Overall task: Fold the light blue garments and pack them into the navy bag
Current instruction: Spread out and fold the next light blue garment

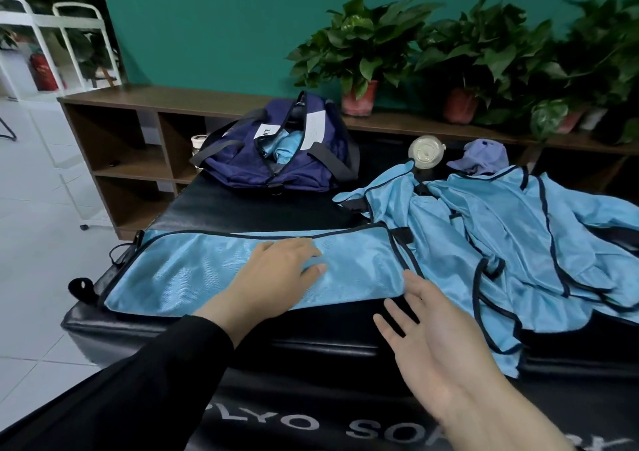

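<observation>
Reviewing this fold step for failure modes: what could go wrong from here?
1. The folded garment overhangs the left edge of the black padded surface, and only the left hand rests flat on it; the slick-looking cloth may slide or unfold when lifted.
2. The right hand hovers open near the unfolded pile, whose dark-trimmed straps are tangled; pulling one piece may drag others off the front edge.
3. The navy bag already holds blue cloth, and its opening looks narrow.
</observation>
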